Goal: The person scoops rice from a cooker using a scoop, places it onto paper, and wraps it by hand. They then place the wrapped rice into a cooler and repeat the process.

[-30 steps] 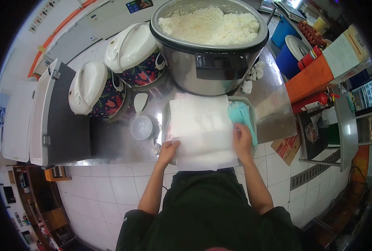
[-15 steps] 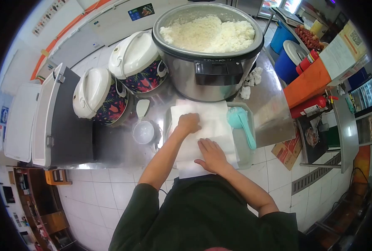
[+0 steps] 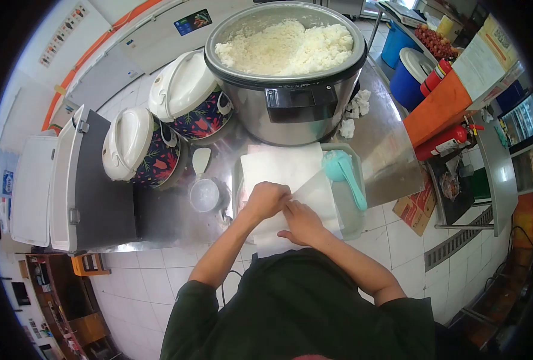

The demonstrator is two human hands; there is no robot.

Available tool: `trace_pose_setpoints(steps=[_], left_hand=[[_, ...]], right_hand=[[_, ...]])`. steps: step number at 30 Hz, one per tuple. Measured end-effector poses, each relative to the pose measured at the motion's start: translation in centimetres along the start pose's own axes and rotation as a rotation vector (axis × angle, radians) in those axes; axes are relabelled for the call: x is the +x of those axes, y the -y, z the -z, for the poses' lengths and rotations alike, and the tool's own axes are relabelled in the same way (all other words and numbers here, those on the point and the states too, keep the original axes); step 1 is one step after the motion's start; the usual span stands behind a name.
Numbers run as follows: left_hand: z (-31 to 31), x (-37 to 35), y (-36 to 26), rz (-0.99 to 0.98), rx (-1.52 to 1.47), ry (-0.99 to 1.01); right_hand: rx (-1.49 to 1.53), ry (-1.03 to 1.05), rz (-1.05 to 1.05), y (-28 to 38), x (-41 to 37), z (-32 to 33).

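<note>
White paper sheets [image 3: 278, 165] lie stacked over a pale tray [image 3: 355, 223] at the front edge of the steel table. My left hand [image 3: 267, 199] is closed on the top sheet, pinching it near the middle, and a fold of the sheet lifts beside the fingertips. Close on its right, my right hand [image 3: 302, 222] rests on the paper, fingers together, fingertips at the same fold; whether they grip it is hard to tell. A turquoise scoop [image 3: 345, 174] lies in the tray to the right of the paper.
Behind the tray stands a large cooker [image 3: 284, 114] full of white rice [image 3: 290, 48]. Two patterned pots [image 3: 158, 153] with white lids, a rice paddle [image 3: 201, 161] and a clear cup [image 3: 205, 194] are to the left, beside a grey cooler box [image 3: 101, 180].
My left hand has moved down the paper towards my right hand, and a fold of the sheet now lifts. My right hand's spread fingers have come together. The view has shifted slightly.
</note>
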State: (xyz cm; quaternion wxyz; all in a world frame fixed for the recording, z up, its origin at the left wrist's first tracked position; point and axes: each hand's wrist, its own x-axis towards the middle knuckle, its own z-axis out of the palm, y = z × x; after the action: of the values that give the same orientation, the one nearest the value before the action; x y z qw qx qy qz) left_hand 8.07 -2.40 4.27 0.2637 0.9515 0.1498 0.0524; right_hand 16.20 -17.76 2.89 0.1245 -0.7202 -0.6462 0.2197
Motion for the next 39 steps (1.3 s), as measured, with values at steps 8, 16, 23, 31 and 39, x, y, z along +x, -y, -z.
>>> trace_pose_setpoints(steps=[8,16,23,31,39], left_hand=[[-1.6,-2.7,-1.2,-0.159,0.081,-0.076],[-4.4,-5.8,-2.2,-0.185,0.164,-0.128],[-4.3,-6.6,-1.7,-0.181,0.125,-0.130],[-5.2,-9.3,1.1,-0.229,0.004,-0.129],[-5.8,-9.5,4.2,-0.085,-0.261,-0.061]], right_hand=[[0.202,0.077,0.117,-3.1,-1.7,0.6],[-0.009,-0.492,0.123,-4.0,-5.0,4.7],[-0.193,-0.422,0.357,-8.2,-3.8,2.5],[-0.099,-0.259,0.433,-10.8,-4.8,-0.1],[-0.011,-0.273,0.281,-9.7,-4.4,-1.1]])
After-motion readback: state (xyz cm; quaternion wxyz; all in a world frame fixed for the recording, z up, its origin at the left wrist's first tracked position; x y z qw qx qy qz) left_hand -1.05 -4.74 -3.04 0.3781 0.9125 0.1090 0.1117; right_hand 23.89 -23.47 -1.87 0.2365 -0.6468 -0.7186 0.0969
